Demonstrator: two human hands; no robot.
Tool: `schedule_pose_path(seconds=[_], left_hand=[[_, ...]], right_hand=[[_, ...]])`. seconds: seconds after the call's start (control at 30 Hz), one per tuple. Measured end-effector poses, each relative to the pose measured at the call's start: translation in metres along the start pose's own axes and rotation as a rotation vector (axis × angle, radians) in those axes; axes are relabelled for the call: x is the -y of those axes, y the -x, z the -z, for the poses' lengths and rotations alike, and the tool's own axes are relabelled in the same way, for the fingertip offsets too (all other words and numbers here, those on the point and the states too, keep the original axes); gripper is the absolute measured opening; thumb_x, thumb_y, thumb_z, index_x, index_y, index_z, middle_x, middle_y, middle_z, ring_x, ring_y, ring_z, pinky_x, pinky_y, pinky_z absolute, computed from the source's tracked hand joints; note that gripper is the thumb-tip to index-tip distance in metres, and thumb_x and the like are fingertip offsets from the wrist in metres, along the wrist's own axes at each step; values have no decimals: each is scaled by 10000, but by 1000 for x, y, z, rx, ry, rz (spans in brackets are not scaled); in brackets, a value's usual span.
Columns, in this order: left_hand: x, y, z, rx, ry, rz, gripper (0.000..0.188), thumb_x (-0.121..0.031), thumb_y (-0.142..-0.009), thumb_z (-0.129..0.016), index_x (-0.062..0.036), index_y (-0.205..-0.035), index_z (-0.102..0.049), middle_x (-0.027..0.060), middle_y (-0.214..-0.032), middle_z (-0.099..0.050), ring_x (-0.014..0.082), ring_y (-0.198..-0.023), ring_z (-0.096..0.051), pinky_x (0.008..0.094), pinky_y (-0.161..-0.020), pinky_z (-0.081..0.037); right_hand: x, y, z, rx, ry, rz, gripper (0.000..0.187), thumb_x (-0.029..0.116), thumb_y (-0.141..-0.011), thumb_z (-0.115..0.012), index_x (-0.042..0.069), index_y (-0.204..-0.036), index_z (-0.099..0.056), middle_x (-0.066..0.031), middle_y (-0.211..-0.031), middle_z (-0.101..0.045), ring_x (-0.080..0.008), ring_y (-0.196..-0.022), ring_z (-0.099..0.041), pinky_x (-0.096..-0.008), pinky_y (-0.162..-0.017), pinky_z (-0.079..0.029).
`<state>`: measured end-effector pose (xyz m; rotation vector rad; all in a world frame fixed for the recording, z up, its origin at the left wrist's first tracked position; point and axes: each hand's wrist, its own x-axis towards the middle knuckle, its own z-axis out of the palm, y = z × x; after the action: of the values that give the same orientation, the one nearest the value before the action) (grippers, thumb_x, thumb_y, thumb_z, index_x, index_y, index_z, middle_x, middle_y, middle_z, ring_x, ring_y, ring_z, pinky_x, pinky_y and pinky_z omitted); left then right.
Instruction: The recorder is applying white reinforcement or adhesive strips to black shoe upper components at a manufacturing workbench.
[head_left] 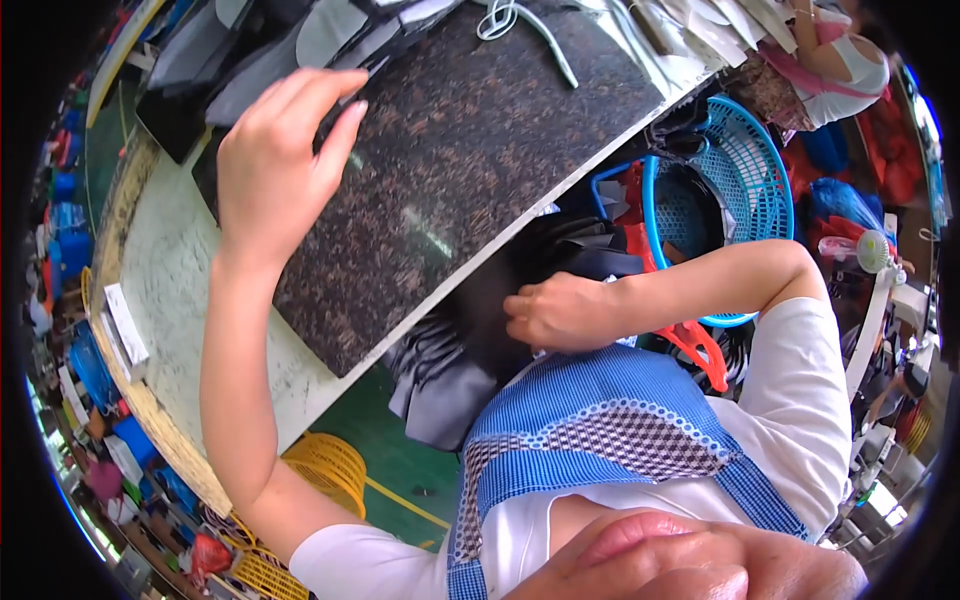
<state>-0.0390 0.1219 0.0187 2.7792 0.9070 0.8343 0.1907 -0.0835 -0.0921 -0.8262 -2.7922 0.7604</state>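
Observation:
My left hand (285, 160) is raised over the far left of a dark speckled stone slab (470, 130). Its thumb and fingers are apart, with nothing visible between them. Just beyond it lie grey cut fabric-like pieces (335, 30), partly overlapping in a pile. Down at my lap, my right hand (560, 312) is curled closed beside a stack of dark flat pieces (545, 245). Its fingertips meet the dark material, and what they hold is hidden. More grey pieces (435, 385) hang in layers to the left of that hand, below the table edge.
The slab rests on a pale worktable (170, 260). A white cord (545, 40) lies at its far side. Right of me stand a blue plastic basket (770, 190) and a red plastic piece (690, 350). A yellow basket (330, 470) sits on the green floor. Another person (845, 70) is at the far right.

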Motion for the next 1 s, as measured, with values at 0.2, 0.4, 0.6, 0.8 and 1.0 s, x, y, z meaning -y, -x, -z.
schedule_pose_path(seconds=[0.2, 0.4, 0.6, 0.8, 1.0], left_hand=[[52, -60, -26, -135, -246, -151, 450, -271, -894, -778, -133, -1305, -656, 80, -1300, -672, 291, -1178, -656, 400, -960, -533], [47, -78, -14, -55, -156, -25, 313, -247, -916, -752, -127, -1201, -707, 46, -1132, -749, 275, -972, -731, 387, -823, -580], [48, -75, 37, -520, -421, -211, 240, -65, -874, -776, -126, -1106, -777, 50, -1055, -739, 242, -862, -724, 351, -762, -583], [-55, 18, 3, -75, -477, -374, 73, -37, -820, -784, -26, -867, -729, 98, -812, -659, 230, -763, -662, 356, -681, -558], [-81, 37, -14, 651, 61, 126, 323, -283, -859, -811, -53, -1078, -751, 125, -947, -757, 287, -851, -740, 399, -746, -582]], right_hand=[[-42, -22, 136, -322, -232, -119, 192, 118, -908, -749, 42, -1083, -725, -112, -964, -714, -255, -823, -713, -378, -732, -580], [-182, -21, 167, -926, 494, -230, 224, 222, -962, -717, 49, -1105, -723, -30, -947, -710, -154, -844, -683, -324, -744, -558], [-223, -30, 189, -1114, -547, -387, 240, 248, -1034, -670, 10, -1013, -693, 6, -853, -677, -56, -725, -569, -241, -653, -469], [-206, -4, 222, -1340, -1050, -430, 201, 231, -1022, -680, 38, -1063, -720, 16, -883, -693, -54, -717, -582, -219, -652, -457], [-175, 1, 214, -1348, -1307, -315, 124, 138, -993, -706, 21, -1029, -727, 0, -935, -692, -69, -809, -603, -213, -736, -478]])
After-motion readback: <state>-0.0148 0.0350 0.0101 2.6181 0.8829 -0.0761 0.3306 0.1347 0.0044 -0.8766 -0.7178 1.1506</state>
